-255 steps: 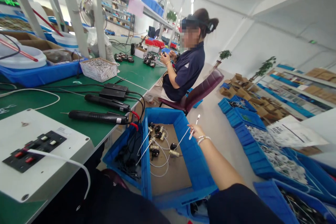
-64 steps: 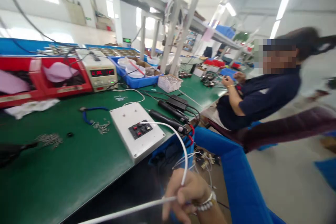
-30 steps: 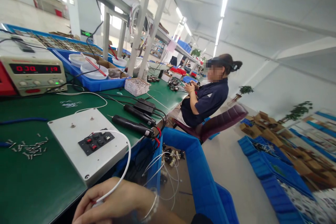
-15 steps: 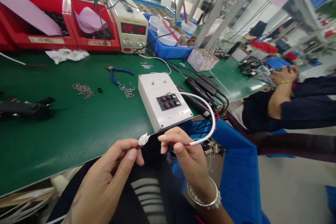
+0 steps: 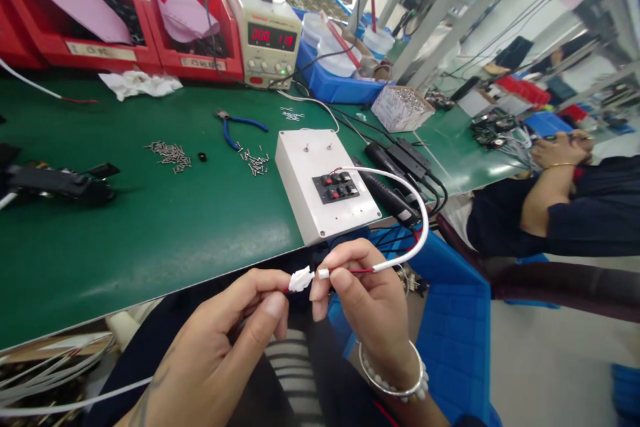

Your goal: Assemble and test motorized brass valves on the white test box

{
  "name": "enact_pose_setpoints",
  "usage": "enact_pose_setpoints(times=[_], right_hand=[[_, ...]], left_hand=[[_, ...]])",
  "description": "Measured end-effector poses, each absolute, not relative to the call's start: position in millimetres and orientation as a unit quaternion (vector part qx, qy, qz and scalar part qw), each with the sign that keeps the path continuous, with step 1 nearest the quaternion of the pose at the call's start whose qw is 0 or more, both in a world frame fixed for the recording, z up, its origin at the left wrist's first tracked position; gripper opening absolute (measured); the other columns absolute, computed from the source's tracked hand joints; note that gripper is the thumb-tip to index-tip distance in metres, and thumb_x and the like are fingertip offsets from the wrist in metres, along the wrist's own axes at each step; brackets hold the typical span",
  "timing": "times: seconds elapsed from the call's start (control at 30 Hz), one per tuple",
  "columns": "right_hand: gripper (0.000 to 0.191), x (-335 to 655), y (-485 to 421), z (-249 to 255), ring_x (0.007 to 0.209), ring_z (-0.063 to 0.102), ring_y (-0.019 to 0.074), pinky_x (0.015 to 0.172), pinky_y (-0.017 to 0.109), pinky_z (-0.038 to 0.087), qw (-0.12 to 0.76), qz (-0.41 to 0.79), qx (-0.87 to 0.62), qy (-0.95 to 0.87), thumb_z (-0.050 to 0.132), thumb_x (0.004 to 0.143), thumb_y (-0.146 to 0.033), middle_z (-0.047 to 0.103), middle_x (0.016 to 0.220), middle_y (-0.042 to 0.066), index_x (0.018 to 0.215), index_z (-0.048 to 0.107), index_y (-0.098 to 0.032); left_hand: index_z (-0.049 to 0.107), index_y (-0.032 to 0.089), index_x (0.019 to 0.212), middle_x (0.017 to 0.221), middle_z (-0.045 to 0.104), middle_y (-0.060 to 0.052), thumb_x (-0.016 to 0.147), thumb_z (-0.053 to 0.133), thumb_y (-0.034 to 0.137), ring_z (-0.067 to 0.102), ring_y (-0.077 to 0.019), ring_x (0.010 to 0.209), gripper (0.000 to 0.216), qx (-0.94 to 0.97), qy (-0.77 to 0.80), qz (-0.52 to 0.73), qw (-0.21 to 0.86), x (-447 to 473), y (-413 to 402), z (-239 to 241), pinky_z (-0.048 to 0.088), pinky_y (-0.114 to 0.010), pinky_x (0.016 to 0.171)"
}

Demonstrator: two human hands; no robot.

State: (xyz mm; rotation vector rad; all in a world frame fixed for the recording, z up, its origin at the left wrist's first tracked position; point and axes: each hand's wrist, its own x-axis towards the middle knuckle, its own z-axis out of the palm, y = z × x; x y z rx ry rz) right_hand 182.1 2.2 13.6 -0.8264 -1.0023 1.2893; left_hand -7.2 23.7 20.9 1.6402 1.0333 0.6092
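While the left hand [image 5: 220, 340] pinches a connector [image 5: 301, 279] and the right hand [image 5: 373, 297] grips a plug [image 5: 324, 273], tension from the looped cable [image 5: 425, 220] might skew the plug.

Place: electronics assembly workshop
Bench [image 5: 165, 227]: long, green, with loose screws [image 5: 170, 155], pliers [image 5: 245, 121], power supply [image 5: 274, 57]
Bins [image 5: 164, 60]: red, holding dark parts
Co-worker [image 5: 585, 210]: seated along the bench

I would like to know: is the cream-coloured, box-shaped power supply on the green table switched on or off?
On: the power supply shows lit red digits, and a small green light glows below them.
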Motion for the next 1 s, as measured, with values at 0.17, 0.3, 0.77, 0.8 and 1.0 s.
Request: enact_pose_setpoints(times=[0.17,0.3,0.77,0.8,1.0], right_hand=[[0.004,182,2,12,0.06,0.066,0.0058,0.059,0.013,0.054,0.602,0.563,-0.357,-0.438,0.063,0.102,-0.02,0.07,0.076,-0.001,0.102,0.06,-0.017],[0.008,182,2,14,0.056,0.061,0.0046,0.055,0.012,0.05,0.587,0.559,-0.379,-0.447,0.064,0.102,-0.024,0.066,0.072,-0.002,0.1,0.06,-0.018],[0.011,182,-4,14,0.054,0.054,0.0048,0.051,0.013,0.044,0.584,0.542,-0.396,-0.457,0.066,0.1,-0.023,0.063,0.071,-0.003,0.111,0.067,-0.023],[0.013,182,-4,13,0.055,0.053,0.0045,0.052,0.013,0.044,0.584,0.544,-0.39,-0.459,0.064,0.101,-0.022,0.063,0.071,-0.004,0.113,0.066,-0.025],[0.021,180,-4,15,0.059,0.053,0.0043,0.059,0.013,0.046,0.581,0.535,-0.381,-0.48,0.061,0.101,-0.016,0.059,0.068,-0.005,0.119,0.065,-0.025]], left_hand=[[0.07,0.026,0.109,0.067,0.06,0.004,0.105,0.042,0.044,0.06,-0.0095,0.06,0.034,0.681,0.422,0.247,0.545,-6,23,22,0.05,-0.014,0.056],[0.069,0.026,0.101,0.067,0.061,0.004,0.104,0.045,0.043,0.061,-0.0095,0.06,0.03,0.683,0.43,0.246,0.537,-5,23,23,0.05,-0.014,0.056],[0.081,0.03,0.089,0.072,0.068,0.003,0.099,0.056,0.043,0.067,-0.0111,0.066,0.031,0.672,0.438,0.311,0.51,2,24,27,0.05,-0.016,0.055],[0.082,0.03,0.09,0.07,0.067,0.003,0.097,0.059,0.041,0.065,-0.0106,0.063,0.026,0.688,0.44,0.319,0.481,1,24,27,0.047,-0.016,0.052],[0.079,0.022,0.097,0.069,0.064,0.005,0.098,0.063,0.028,0.063,-0.0062,0.059,0.017,0.772,0.411,0.364,0.319,3,22,29,0.047,-0.013,0.057]])
